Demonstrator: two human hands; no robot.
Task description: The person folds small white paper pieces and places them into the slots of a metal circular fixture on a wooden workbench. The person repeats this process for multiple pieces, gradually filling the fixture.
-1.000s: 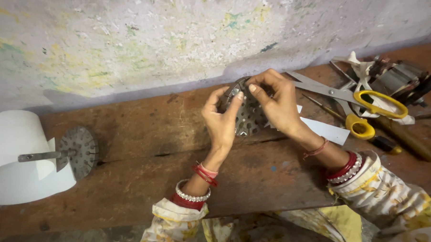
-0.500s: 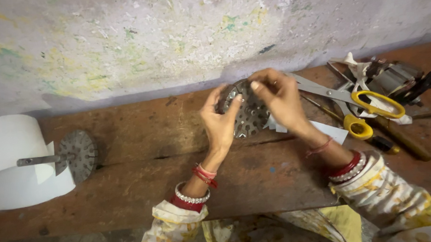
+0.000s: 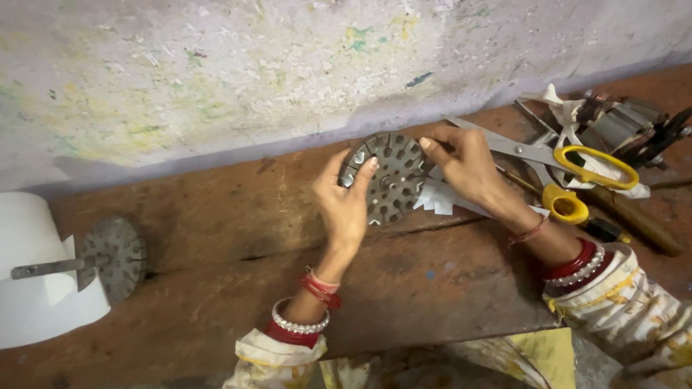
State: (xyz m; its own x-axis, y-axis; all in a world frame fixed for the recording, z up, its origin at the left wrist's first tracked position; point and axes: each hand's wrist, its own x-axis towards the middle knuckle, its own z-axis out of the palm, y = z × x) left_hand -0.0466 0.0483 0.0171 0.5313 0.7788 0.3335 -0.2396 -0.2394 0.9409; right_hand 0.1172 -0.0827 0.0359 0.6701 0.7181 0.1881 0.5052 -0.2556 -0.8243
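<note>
Wall (image 3: 203, 69), pale and paint-flecked, rises behind a worn reddish-brown wooden bench (image 3: 232, 221). At the bench's left end sits a white paper roll (image 3: 19, 275), with a second perforated metal disc on a shaft (image 3: 110, 258) resting against it. At the right end lies a heap of tools: scissors with yellow handles (image 3: 583, 171), dark metal parts (image 3: 635, 127) behind them, and a wooden-handled tool (image 3: 630, 217) beside them.

Near the bench's middle, both hands hold a round perforated metal disc (image 3: 387, 178), tilted on edge just above the bench surface. Left hand (image 3: 350, 202) grips the disc's left rim, thumb across its face and fingers curled behind. Right hand (image 3: 468, 167) closes on the disc's right rim with fingertips at the upper edge. A white paper strip with a toothed edge (image 3: 442, 203) lies under the right hand, touching the disc's lower right side. Red and white bangles (image 3: 297, 326) ring both wrists; sleeves are pale with a yellow print.
</note>
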